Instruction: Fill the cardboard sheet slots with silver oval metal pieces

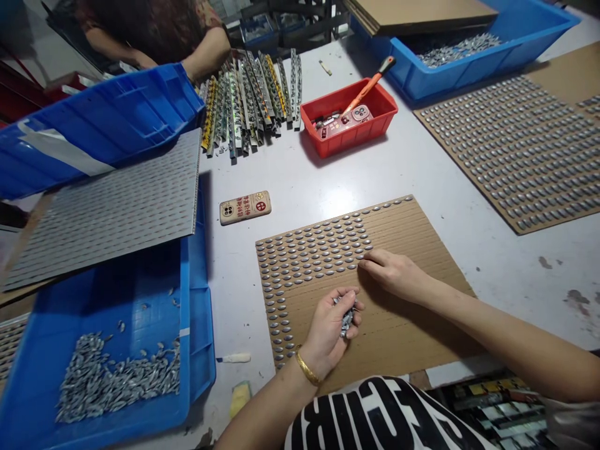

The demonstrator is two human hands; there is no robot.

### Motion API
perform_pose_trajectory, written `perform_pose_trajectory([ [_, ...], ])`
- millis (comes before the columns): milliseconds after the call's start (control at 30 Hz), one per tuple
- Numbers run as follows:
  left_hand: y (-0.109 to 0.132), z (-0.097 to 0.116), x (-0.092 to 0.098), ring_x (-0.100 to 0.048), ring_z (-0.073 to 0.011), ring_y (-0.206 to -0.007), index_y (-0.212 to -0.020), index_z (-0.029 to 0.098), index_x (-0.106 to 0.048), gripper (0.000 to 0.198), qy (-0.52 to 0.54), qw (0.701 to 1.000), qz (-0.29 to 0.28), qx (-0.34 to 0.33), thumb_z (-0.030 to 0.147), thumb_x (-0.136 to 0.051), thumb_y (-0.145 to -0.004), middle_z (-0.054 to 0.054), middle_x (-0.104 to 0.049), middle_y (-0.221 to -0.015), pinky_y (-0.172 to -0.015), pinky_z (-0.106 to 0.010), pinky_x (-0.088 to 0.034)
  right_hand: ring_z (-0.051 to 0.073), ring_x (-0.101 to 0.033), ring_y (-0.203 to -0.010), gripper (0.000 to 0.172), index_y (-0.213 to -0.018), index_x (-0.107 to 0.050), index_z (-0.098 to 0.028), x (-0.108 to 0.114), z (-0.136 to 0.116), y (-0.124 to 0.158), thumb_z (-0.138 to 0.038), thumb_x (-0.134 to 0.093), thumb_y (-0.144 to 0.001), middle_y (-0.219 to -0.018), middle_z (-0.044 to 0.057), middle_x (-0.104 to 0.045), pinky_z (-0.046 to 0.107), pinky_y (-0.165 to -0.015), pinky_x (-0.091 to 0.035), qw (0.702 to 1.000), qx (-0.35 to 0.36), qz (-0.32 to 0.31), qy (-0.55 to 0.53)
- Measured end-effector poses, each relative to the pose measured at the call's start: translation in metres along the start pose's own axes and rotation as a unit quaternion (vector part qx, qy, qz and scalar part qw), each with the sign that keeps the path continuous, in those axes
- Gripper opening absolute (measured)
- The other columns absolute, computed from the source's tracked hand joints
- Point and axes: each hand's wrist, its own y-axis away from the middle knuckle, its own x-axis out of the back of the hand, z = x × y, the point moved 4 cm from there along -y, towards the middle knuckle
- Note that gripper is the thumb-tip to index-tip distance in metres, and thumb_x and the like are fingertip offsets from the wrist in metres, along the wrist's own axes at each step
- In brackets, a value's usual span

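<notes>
A brown corrugated cardboard sheet (412,312) lies in front of me, its far left part and left edge filled with rows of small silver oval pieces (309,250). My left hand (332,328) hovers over the sheet, fingers curled round a small heap of the same silver pieces. My right hand (394,272) rests on the cardboard at the right end of a row, fingertips pinched at the last piece there; whether they hold a piece I cannot make out.
A blue bin (197,300) at my left holds loose silver pieces under a grey filled sheet (107,212). A phone (245,207) lies beyond my sheet, then a red tray (349,134) with tools. Another filled cardboard (525,150) and blue bin (515,50) stand right. A person's arm (206,53) works far left.
</notes>
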Motion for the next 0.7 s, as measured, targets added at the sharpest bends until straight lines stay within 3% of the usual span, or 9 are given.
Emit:
perform_pose_trajectory([
  [167,-0.001,-0.001,0.004,-0.043,-0.0022,-0.050,-0.096,0.015,-0.059,0.036,0.016,1.000,0.000,-0.013,0.037,-0.074,-0.072,0.001,-0.054,-0.071,-0.037,-0.013,-0.019,0.018,-0.058,-0.086,0.023,-0.113,-0.060,-0.021,0.019,-0.018,0.003,-0.022,-0.048,-0.092,-0.100,0.009,-0.061,0.030,-0.075,-0.049,0.978,-0.045,0.049,-0.199],
  [300,-0.003,-0.001,0.001,-0.042,-0.0014,-0.051,-0.085,0.014,-0.057,0.031,0.020,0.999,-0.021,-0.027,0.037,-0.074,-0.073,0.001,-0.052,-0.072,-0.037,-0.012,-0.019,0.015,-0.058,-0.080,0.023,-0.113,-0.061,-0.022,0.028,-0.040,0.004,-0.026,-0.049,-0.093,-0.091,0.006,-0.059,0.027,-0.069,-0.049,0.940,-0.045,0.018,-0.336],
  [500,-0.006,-0.008,-0.001,-0.040,-0.0011,-0.049,-0.079,0.014,-0.053,0.036,0.015,1.000,0.011,-0.015,0.037,-0.078,-0.067,0.001,-0.052,-0.071,-0.036,-0.012,-0.017,0.015,-0.057,-0.075,0.019,-0.098,-0.067,-0.021,0.026,-0.047,0.008,-0.029,-0.050,-0.093,-0.082,0.005,-0.058,0.026,-0.065,-0.048,0.935,-0.049,0.034,-0.348],
  [700,-0.010,-0.006,-0.003,-0.043,-0.0030,-0.049,-0.090,0.012,-0.059,0.028,0.010,1.000,0.015,-0.007,0.037,-0.065,-0.078,-0.002,-0.054,-0.072,-0.035,-0.013,-0.017,0.015,-0.059,-0.072,0.018,-0.101,-0.066,-0.022,0.020,-0.041,0.019,-0.028,-0.051,-0.093,-0.081,0.005,-0.063,0.028,-0.066,-0.050,0.941,-0.096,0.055,-0.320],
])
